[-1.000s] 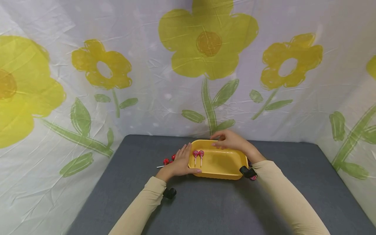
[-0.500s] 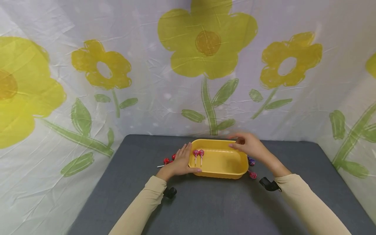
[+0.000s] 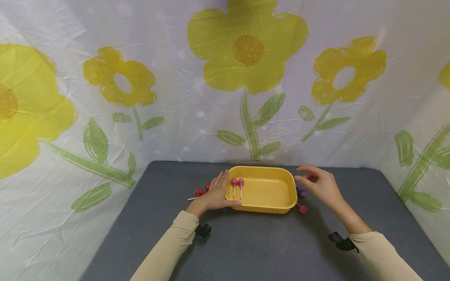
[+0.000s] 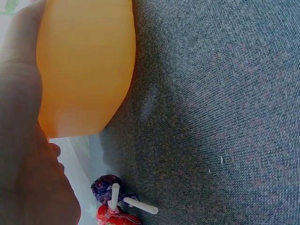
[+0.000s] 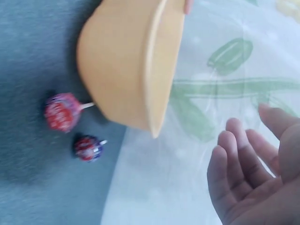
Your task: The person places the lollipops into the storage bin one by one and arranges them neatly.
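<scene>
A yellow plastic tray (image 3: 265,209) stands on the grey table, with two pink lollipops (image 3: 241,182) side by side at its left end. My left hand (image 3: 215,195) rests along the tray's left end, fingers extended on the outside and thumb over the front rim. Off the tray's right end, my right hand (image 3: 321,187) hangs in the air with loosely bent fingers and nothing in them. Below it on the table lie a pink lollipop (image 5: 63,112) and a purple-wrapped lollipop (image 5: 88,147), close to the tray's wall.
Left of the tray, partly behind my left hand, lie red lollipops (image 3: 199,192) and a purple one (image 4: 106,187), their white sticks showing. A flower-printed curtain (image 3: 168,117) hangs right behind the table's (image 3: 246,249) back edge and along both sides.
My right hand has moved right, from over the tray's back rim to beyond its right end, uncovering the lollipops there. My left hand and the tray have stayed put.
</scene>
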Demonstrator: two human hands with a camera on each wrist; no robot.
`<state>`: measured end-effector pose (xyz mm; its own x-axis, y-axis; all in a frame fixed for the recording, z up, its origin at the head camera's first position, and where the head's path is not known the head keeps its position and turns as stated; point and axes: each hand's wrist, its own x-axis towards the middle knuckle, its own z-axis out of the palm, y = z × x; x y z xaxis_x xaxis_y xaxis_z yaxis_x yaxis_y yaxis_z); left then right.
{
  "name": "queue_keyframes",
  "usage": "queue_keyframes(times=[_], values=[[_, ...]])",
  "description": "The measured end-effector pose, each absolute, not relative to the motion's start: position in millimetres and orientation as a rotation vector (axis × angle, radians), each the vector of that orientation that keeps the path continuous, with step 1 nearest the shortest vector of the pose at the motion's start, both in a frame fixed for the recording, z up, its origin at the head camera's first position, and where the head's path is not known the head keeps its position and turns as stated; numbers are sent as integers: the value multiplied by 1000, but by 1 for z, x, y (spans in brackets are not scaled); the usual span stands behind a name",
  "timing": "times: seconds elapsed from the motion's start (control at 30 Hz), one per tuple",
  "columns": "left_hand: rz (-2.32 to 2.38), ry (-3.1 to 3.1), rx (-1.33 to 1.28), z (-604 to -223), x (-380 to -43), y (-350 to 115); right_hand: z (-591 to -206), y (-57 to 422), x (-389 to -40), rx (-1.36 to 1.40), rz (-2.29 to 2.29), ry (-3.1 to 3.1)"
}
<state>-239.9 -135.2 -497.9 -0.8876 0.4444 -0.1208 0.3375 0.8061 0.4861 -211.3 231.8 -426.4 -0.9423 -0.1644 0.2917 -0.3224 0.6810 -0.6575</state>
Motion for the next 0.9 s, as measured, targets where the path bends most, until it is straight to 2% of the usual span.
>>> queue_keyframes(times=[0.47, 0.9], values=[[673, 2776, 607, -501, -240, -135, -462, 252, -193, 286, 1148, -2657], [688, 2774, 610, -503, -242, -136, -497, 249, -178, 61, 1236, -2834]])
